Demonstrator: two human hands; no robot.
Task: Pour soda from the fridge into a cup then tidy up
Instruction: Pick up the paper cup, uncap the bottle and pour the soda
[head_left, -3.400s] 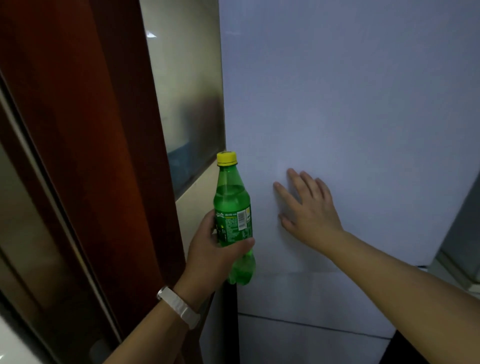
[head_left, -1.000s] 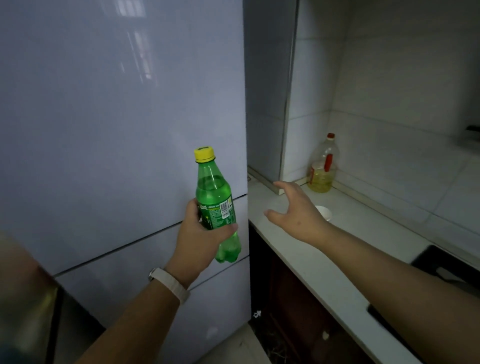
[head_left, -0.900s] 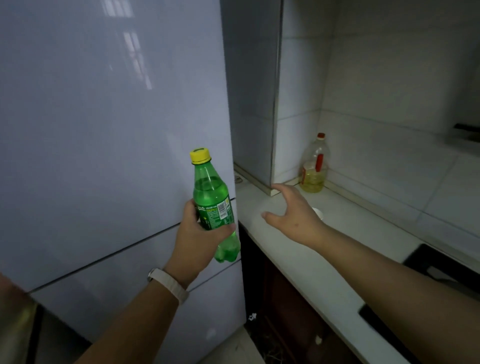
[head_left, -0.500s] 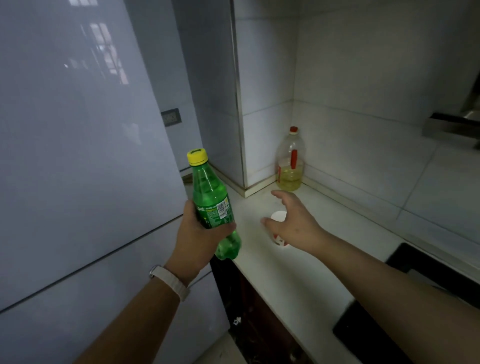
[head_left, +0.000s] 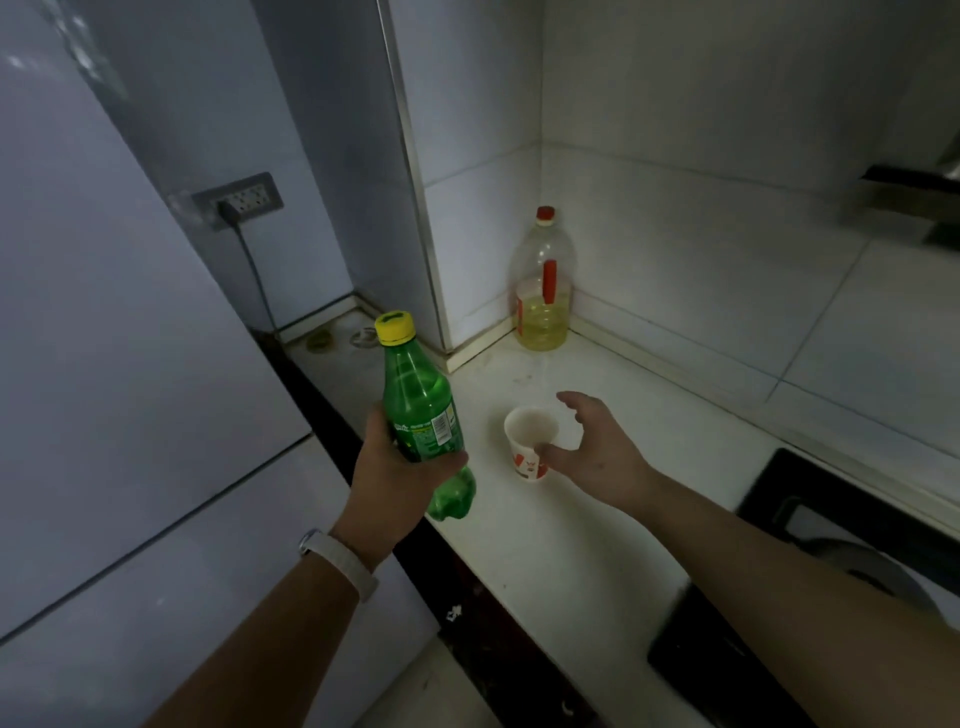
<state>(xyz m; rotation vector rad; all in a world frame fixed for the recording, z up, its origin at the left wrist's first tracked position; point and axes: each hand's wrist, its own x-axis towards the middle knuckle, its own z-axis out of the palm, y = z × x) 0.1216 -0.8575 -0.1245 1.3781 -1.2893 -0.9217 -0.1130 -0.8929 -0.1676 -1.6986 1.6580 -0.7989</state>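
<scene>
My left hand grips a green soda bottle around its label, holding it upright over the counter's left edge with its yellow cap on. A small white paper cup with red print stands upright on the white countertop, its inside looking empty. My right hand reaches to the cup from the right with its fingers spread. The thumb lies against the cup's near side and the fingers arc past its far rim without closing. The fridge stands shut on the left.
A large clear oil bottle with a red cap stands in the tiled corner behind the cup. A black cooktop lies at the right of the counter with a range hood above. A wall socket with a cord sits beside the fridge.
The view swung from the fridge door to the counter. My right hand left the door and reached to the cup. My left hand carried the bottle along.
</scene>
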